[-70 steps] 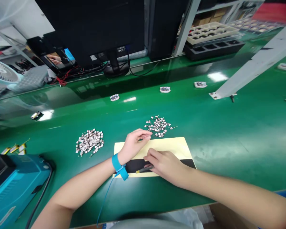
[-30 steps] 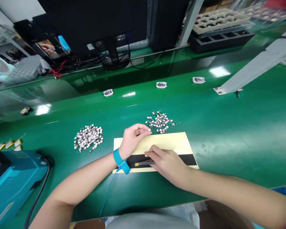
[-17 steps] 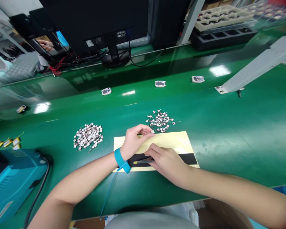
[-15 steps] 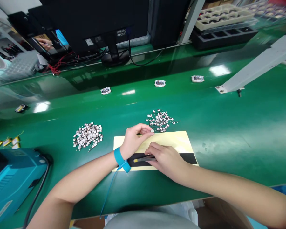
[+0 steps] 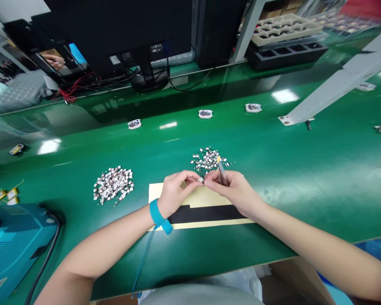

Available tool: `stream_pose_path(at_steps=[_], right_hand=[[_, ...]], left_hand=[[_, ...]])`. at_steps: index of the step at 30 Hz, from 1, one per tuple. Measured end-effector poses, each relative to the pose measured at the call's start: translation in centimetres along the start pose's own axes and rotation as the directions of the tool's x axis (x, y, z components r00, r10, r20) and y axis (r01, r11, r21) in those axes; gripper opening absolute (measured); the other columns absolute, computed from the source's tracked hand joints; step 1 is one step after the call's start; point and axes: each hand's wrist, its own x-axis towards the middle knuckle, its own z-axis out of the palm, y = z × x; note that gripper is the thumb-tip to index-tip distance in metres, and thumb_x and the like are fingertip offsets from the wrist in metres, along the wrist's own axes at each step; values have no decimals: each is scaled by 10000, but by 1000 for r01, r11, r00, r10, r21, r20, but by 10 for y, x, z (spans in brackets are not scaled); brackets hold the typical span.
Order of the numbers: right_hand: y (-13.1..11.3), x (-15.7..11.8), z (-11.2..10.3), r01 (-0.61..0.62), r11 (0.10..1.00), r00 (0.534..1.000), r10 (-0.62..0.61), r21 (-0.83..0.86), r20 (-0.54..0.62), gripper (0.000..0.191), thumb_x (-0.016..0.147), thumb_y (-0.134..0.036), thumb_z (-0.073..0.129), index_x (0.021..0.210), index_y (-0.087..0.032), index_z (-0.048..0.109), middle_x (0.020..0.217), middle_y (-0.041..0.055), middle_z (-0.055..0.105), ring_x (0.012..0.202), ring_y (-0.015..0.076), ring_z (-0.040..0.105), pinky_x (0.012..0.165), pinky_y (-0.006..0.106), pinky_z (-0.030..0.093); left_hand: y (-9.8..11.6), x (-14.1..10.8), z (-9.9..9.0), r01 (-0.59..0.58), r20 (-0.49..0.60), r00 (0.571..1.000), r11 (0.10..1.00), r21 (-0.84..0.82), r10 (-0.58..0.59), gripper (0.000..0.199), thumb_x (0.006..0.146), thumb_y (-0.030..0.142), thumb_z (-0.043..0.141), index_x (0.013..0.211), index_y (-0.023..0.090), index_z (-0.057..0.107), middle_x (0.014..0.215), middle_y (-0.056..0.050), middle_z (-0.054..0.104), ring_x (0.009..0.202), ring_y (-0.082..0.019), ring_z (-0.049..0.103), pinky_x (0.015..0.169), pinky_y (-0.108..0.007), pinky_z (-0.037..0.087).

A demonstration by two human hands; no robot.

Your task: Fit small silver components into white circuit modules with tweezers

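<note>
My left hand (image 5: 177,191), with a blue strap on its wrist, pinches a small white square part (image 5: 200,180) between thumb and fingertips. Right beside it, the fingertips of my right hand (image 5: 233,186) meet the part; whether they hold anything small there I cannot make out. Tweezers (image 5: 222,171) with a yellow end are tucked in my right hand, pointing up and away. Under both hands lies a pale yellow sheet (image 5: 154,192) carrying a black strip (image 5: 209,214). Just beyond the hands is a loose pile of small white parts (image 5: 206,157).
Another, larger pile of white parts (image 5: 113,185) lies to the left. Several white-framed pieces (image 5: 205,114) stand in a row farther back. A teal machine (image 5: 17,245) occupies the left front, a grey metal post (image 5: 333,80) the right, and a monitor (image 5: 120,29) the back.
My right hand has risen from the black strip to the part in my left hand. The tweezers have swung from pointing left to pointing away. The view has shifted slightly.
</note>
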Motion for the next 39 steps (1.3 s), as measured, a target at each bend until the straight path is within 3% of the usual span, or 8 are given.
stream_pose_path(at_steps=[6,12,22,29,34,39], right_hand=[[1,-1,3,11,998,1000,-11,69,-1,172,700,-328,604,667,-163,574,670,-9,532,625,105,448,569,229,315],[2,-2,3,17,1000,1000,-17,4,-20,191,685,-348,610,662,-164,566,695,5,555,703,139,497,606,244,353],[1,0,4,-13,996,1000,11,-89,-21,243,696,-396,571,668,-157,537,696,17,542,705,148,499,585,248,365],[3,2,3,-5,998,1000,6,70,-12,250,634,-317,654,579,-157,470,674,-9,530,673,120,501,641,251,378],[1,2,-1,2,983,1000,-3,181,5,268,645,-289,663,595,-166,429,656,-19,569,681,116,541,690,255,396],[-1,0,-1,5,1000,999,-5,-5,41,228,664,-327,641,653,-160,486,618,-22,518,595,104,480,568,226,365]], left_hand=[[2,1,1,-110,-29,993,992,66,112,89,704,236,622,727,161,579,635,18,643,570,-73,580,577,-154,453],[2,0,2,-157,-43,986,982,102,162,98,715,260,610,726,169,576,624,23,648,571,-80,587,576,-168,452],[4,0,0,-127,-15,991,985,120,130,100,722,268,602,680,178,593,632,8,661,565,-101,588,562,-202,444],[3,0,-1,-173,5,985,983,57,173,96,709,239,618,652,166,590,618,-1,651,571,-98,585,549,-194,447],[4,1,-2,-92,-18,996,996,-19,92,86,663,218,661,647,164,596,627,4,658,562,-90,583,546,-185,442],[3,-2,1,-74,17,997,997,-13,74,100,695,252,628,646,170,600,626,-4,660,564,-102,589,550,-197,445]])
